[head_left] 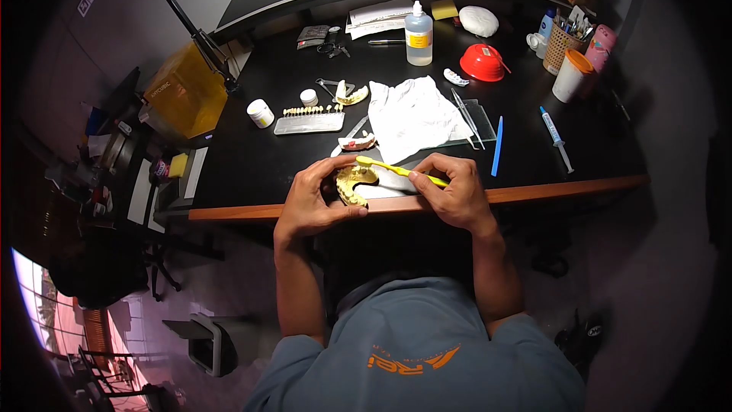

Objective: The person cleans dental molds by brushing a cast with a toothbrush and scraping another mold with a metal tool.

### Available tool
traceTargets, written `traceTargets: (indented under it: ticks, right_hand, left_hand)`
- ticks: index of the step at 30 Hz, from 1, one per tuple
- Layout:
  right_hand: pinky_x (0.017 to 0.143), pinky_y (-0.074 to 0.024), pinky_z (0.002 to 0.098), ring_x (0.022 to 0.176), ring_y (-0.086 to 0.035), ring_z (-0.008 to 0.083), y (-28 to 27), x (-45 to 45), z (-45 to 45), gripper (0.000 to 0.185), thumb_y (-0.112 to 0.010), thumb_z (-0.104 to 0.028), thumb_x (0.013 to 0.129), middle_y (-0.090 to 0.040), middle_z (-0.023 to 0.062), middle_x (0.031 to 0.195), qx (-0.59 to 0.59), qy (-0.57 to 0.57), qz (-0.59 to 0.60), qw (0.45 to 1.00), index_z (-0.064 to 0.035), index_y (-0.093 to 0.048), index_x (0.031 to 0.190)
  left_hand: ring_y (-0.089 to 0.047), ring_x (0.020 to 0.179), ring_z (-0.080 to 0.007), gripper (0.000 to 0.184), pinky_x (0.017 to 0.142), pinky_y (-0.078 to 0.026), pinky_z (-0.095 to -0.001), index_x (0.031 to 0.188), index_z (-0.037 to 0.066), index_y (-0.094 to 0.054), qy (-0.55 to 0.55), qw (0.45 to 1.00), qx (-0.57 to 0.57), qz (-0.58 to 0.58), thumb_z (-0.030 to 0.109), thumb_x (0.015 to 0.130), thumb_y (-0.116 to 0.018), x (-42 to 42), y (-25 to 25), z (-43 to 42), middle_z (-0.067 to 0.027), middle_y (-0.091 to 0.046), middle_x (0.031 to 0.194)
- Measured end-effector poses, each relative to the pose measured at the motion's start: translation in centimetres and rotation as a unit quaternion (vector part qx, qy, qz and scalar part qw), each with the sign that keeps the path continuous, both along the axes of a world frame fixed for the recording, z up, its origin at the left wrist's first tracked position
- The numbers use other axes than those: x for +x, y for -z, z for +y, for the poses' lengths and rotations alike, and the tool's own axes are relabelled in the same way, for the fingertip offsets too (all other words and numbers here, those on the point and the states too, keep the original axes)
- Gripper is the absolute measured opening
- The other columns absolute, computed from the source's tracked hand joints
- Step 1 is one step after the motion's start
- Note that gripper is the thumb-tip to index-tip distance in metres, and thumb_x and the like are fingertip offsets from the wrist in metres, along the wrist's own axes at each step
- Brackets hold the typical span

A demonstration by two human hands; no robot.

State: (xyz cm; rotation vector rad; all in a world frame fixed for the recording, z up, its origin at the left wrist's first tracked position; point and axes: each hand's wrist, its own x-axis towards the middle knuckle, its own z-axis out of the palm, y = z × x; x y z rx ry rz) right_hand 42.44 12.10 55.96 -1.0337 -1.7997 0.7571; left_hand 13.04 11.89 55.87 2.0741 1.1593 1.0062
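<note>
1. The dental cast lies between the left hand's thumb and fingers, near the table edge. The thumb braces its lower end and the fingers curve over the upper side, a wide pinch.
2. It looks rigid, plaster-like and fairly light, likely brittle at the teeth and the tips of the arch. The thick outer base seems the safest hold; squeezing the open ends together could chip them.
3. The yellow toothbrush is pinched between the right hand's thumb and index finger. Its head reaches the left fingertips; whether the bristles touch the cast I cannot tell. It looks light, with a stiff handle, best gripped mid-handle.
4. Just beyond the left fingertips lies a pink-based dental model.
5. Beyond the brush spreads a soft white cloth; a blue strip lies past the right fingers.
</note>
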Motion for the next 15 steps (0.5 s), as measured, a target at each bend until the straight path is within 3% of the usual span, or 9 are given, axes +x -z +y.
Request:
traceTargets:
  ticks: [15]
  right_hand:
    - [0.063,-0.0545,0.0363,0.063,-0.074,0.0206,-0.12,0.01,0.06,0.024,-0.076,-0.018,0.099,-0.075,0.0159,0.073,0.006,-0.002,-0.012,1.0,0.0045,-0.078,0.093]
  left_hand:
    - [-0.076,0.112,-0.0234,0.091,0.1,-0.058,-0.0354,0.142,0.002,-0.071,-0.007,1.0,-0.002,0.006,0.035,0.065,-0.107,-0.05,0.0,0.04,-0.0155,-0.078,0.124]
